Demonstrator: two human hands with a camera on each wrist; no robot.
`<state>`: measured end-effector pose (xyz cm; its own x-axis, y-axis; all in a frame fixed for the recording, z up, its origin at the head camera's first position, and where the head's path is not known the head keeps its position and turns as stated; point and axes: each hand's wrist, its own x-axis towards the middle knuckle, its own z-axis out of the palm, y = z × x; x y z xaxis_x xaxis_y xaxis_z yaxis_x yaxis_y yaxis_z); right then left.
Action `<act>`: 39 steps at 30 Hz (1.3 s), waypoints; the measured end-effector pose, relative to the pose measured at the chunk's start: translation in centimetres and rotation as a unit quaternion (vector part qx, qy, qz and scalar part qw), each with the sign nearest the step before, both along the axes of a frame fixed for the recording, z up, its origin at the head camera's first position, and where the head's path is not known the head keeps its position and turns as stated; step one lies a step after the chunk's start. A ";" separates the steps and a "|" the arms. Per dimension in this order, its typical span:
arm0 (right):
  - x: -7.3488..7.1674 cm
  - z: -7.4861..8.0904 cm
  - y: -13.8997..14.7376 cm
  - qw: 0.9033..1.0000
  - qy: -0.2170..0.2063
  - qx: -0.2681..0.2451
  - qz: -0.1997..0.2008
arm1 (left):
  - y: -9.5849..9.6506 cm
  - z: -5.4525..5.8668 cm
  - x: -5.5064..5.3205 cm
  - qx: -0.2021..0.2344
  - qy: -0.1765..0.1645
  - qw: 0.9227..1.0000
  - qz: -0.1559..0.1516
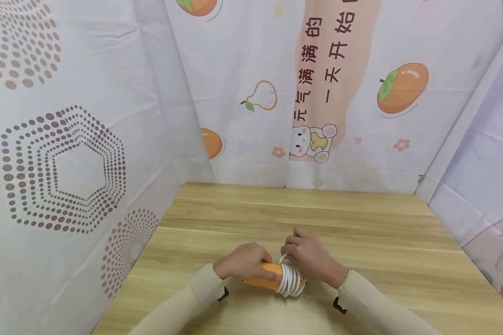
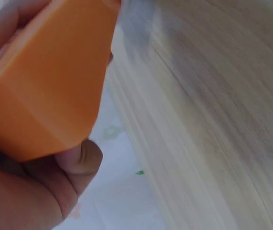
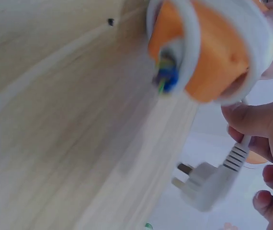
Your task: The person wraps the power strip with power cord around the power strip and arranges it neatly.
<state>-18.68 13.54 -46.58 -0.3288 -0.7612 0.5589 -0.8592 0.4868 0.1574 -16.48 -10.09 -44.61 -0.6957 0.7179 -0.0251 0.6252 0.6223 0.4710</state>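
Observation:
An orange block (image 1: 257, 282) with slanted sides is held above the table by my left hand (image 1: 245, 260), thumb and fingers around it. White power cord (image 1: 291, 281) is wound in several turns about the block's right end. My right hand (image 1: 312, 258) pinches the cord just beyond the coil. From those fingers hangs a white plug (image 3: 208, 184) with prongs, seen in the right wrist view. Colored wire ends (image 3: 166, 76), blue and green-yellow, stick out of the cord's cut end beside the block. In the left wrist view, the block's smooth end (image 2: 55, 91) covers part of the left fingers.
Both hands are over the near part of a wood-grain table (image 1: 318, 218). Printed white curtains stand along its back (image 1: 243, 139) and left side (image 1: 79, 172), with another pale curtain on the right (image 1: 486, 153). A small dark spot (image 3: 110, 22) marks the tabletop.

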 end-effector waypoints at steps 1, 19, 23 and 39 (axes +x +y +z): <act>-0.1 0.2 0.0 1.000 0.005 -0.003 0.001 | 0.0 0.0 0.0 -0.001 0.009 1.000 0.010; 0.7 2.5 -0.9 0.998 -0.028 -0.037 -0.046 | 0.7 -1.3 -0.7 0.053 0.059 0.985 0.155; 0.6 2.3 -0.9 0.996 -0.044 -0.054 -0.061 | 0.5 -1.8 -1.7 0.098 0.006 0.981 0.169; -0.6 0.4 -0.4 0.968 -0.217 -0.087 -0.095 | -1.2 -3.8 -6.6 0.144 -0.137 0.964 0.175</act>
